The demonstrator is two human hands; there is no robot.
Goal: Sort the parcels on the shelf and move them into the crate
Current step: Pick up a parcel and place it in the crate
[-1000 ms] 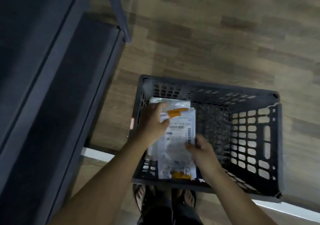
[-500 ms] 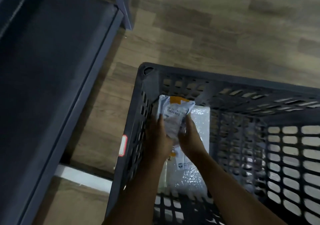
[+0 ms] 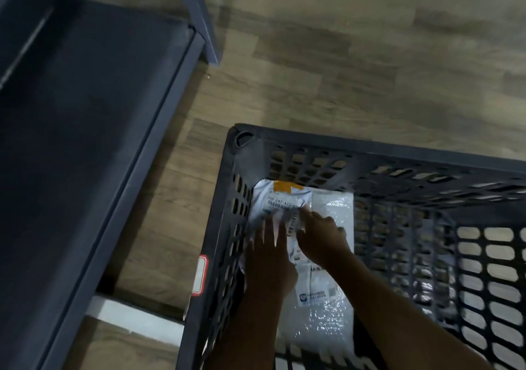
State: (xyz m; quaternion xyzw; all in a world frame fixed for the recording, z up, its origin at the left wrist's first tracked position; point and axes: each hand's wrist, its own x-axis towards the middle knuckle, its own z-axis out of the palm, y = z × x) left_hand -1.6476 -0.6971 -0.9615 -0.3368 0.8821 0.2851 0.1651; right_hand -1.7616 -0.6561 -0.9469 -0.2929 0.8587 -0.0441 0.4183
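In the far left corner of the dark grey plastic crate [image 3: 370,149] with holes in its walls, a small white plastic parcel [image 3: 280,199] with an orange strip and a black bar-code label lies down low. It sits partly on top of a bigger white bubble-wrap parcel [image 3: 327,318], which lies flat on the crate's bottom. My left hand [image 3: 267,261] is flat on the small parcel, fingers straight, pressing on it. My right hand [image 3: 323,237] touches the same parcel by the label. Its fingers are bent, but I cannot tell if they pinch the parcel or only rest on it. The crate stands on a brown wooden floor [image 3: 313,71]. A dark grey metal shelf [image 3: 85,142] is near the crate, on its left. A little red and white tag [image 3: 200,275] is on the outside of the crate's left wall.
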